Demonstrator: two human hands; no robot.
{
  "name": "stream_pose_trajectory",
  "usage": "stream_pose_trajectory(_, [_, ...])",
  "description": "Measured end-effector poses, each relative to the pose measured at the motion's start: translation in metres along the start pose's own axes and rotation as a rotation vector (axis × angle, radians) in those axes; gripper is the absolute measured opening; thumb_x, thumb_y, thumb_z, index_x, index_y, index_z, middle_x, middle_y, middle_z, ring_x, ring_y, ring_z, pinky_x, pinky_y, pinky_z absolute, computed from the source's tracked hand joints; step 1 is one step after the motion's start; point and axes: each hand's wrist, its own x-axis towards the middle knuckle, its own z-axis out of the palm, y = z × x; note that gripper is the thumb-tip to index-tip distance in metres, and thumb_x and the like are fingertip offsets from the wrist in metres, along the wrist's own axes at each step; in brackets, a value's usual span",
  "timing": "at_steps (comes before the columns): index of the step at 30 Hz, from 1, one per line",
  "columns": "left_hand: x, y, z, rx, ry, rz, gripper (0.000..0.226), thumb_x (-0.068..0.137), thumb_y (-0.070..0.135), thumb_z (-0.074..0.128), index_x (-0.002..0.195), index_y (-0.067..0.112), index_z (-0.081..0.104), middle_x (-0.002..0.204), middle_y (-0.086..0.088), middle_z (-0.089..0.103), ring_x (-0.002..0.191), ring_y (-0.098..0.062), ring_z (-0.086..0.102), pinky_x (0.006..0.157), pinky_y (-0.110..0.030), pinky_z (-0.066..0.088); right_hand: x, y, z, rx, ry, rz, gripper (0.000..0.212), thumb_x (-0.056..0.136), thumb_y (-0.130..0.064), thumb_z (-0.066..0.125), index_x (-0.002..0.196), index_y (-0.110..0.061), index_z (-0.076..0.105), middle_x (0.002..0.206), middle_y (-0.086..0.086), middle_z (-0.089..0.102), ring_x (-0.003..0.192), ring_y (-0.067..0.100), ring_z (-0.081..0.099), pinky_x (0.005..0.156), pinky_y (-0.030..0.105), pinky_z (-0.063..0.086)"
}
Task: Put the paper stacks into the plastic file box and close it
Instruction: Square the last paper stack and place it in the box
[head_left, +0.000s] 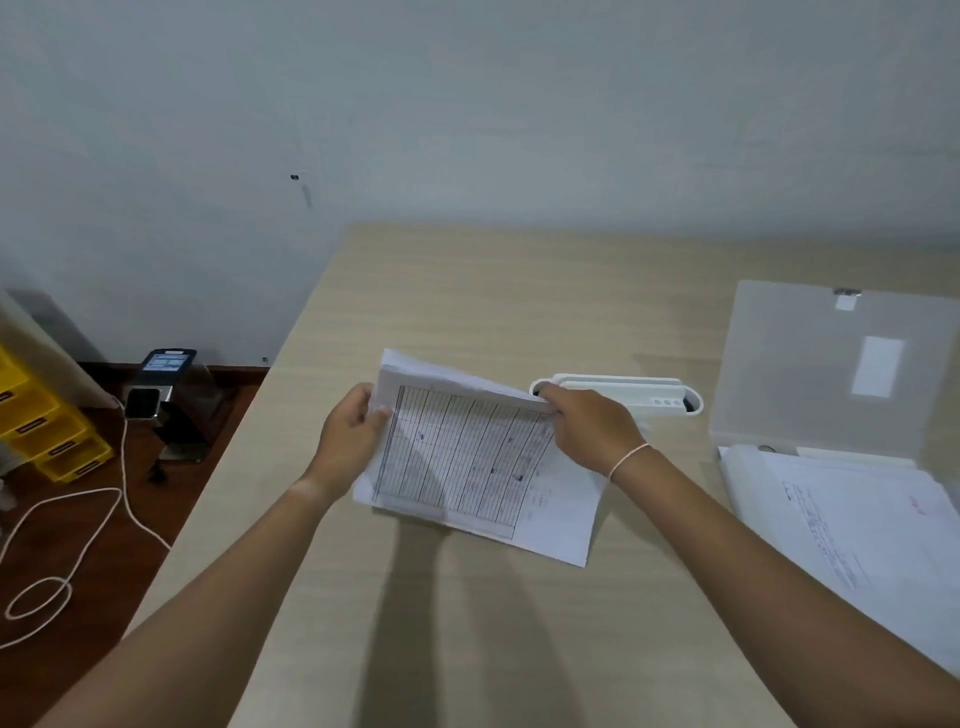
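A paper stack printed with a ruled table is held above the middle of the bench, tilted so its far edge is raised and its near corner droops toward the wood. The left hand is closed on the stack's left edge, thumb on top and fingers curled beneath. The right hand is clamped on the far right corner, knuckles up, with a thin band around its wrist. The sheets are not squared; a few loose pages splay out along the far edge and the lower right. To the right, the plastic file box sits open on the bench, its translucent lid standing upright toward the wall with a small clasp at the top edge. More white sheets with faint handwriting lie in the box's lower half and spread beyond it toward the near right edge of the bench. Just behind the right hand rests a white oblong holder. Off the bench to the left, on the dark floor, are yellow bins, a white cable in loops, and a small device with a lit screen.
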Motion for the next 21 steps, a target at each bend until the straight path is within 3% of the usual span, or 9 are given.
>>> stream_pose_trajectory(3, [-0.002, -0.006, 0.001, -0.038, 0.046, -0.058, 0.015, 0.092, 0.010, 0.047, 0.084, 0.019, 0.055, 0.091, -0.012, 0.063, 0.081, -0.025, 0.060, 0.071, -0.039, 0.048, -0.009, 0.031, -0.001, 0.197, -0.057, 0.234, 0.025, 0.081, -0.016, 0.046, 0.102, -0.026, 0.057, 0.091, 0.004, 0.066, 0.081, 0.028, 0.059, 0.062, 0.031, 0.040])
stream_pose_trajectory(7, [-0.001, -0.011, 0.000, -0.088, 0.118, -0.102, 0.011, 0.092, 0.010, 0.047, 0.098, 0.005, 0.055, 0.091, -0.014, 0.061, 0.080, -0.025, 0.056, 0.065, -0.036, 0.046, -0.029, 0.062, 0.009, 1.066, -0.003, 0.556, 0.028, 0.081, -0.001, 0.059, 0.109, -0.007, 0.059, 0.088, 0.011, 0.061, 0.066, 0.021, 0.056, 0.065, 0.027, 0.046])
stream_pose_trajectory(10, [0.002, -0.005, 0.008, -0.099, 0.147, -0.095, 0.018, 0.091, 0.010, 0.046, 0.105, 0.002, 0.054, 0.092, -0.012, 0.059, 0.080, -0.023, 0.054, 0.064, -0.033, 0.044, -0.034, 0.056, 0.023, 1.409, 0.023, 0.598, 0.032, 0.086, 0.005, 0.052, 0.118, -0.001, 0.054, 0.097, 0.014, 0.062, 0.075, 0.021, 0.060, 0.070, 0.029, 0.051])
stream_pose_trajectory(12, [0.005, 0.002, 0.014, -0.088, 0.157, -0.066, 0.017, 0.091, 0.010, 0.045, 0.105, 0.003, 0.054, 0.095, -0.012, 0.057, 0.082, -0.022, 0.053, 0.069, -0.035, 0.043, -0.029, 0.045, 0.024, 1.446, 0.148, 0.593, 0.033, 0.087, 0.005, 0.051, 0.119, 0.001, 0.053, 0.101, 0.014, 0.062, 0.079, 0.022, 0.060, 0.067, 0.027, 0.051])
stream_pose_trajectory(14, [0.008, 0.011, 0.016, -0.088, 0.181, -0.004, 0.011, 0.091, 0.012, 0.044, 0.098, 0.010, 0.053, 0.094, -0.011, 0.055, 0.081, -0.020, 0.052, 0.070, -0.035, 0.042, -0.021, 0.038, 0.015, 1.373, 0.327, 0.576, 0.027, 0.087, 0.001, 0.053, 0.114, -0.005, 0.055, 0.096, 0.007, 0.063, 0.077, 0.015, 0.060, 0.058, 0.015, 0.051])
stream_pose_trajectory(17, [0.013, 0.026, 0.017, -0.077, 0.264, 0.118, 0.017, 0.091, 0.013, 0.044, 0.080, 0.026, 0.045, 0.079, 0.001, 0.049, 0.066, -0.004, 0.048, 0.061, -0.026, 0.040, -0.011, 0.031, -0.004, 1.271, 0.501, 0.462, 0.020, 0.089, -0.007, 0.053, 0.107, -0.014, 0.054, 0.086, -0.004, 0.061, 0.074, 0.007, 0.057, 0.055, 0.007, 0.046])
stream_pose_trajectory(21, [0.012, 0.028, 0.022, -0.043, 0.347, 0.203, 0.015, 0.094, 0.015, 0.040, 0.081, 0.022, 0.041, 0.074, 0.007, 0.047, 0.055, 0.009, 0.045, 0.050, -0.013, 0.035, -0.012, 0.025, -0.002, 1.180, 0.557, 0.367, 0.016, 0.091, -0.015, 0.054, 0.106, -0.018, 0.051, 0.098, 0.007, 0.061, 0.091, 0.023, 0.058, 0.079, 0.038, 0.048])
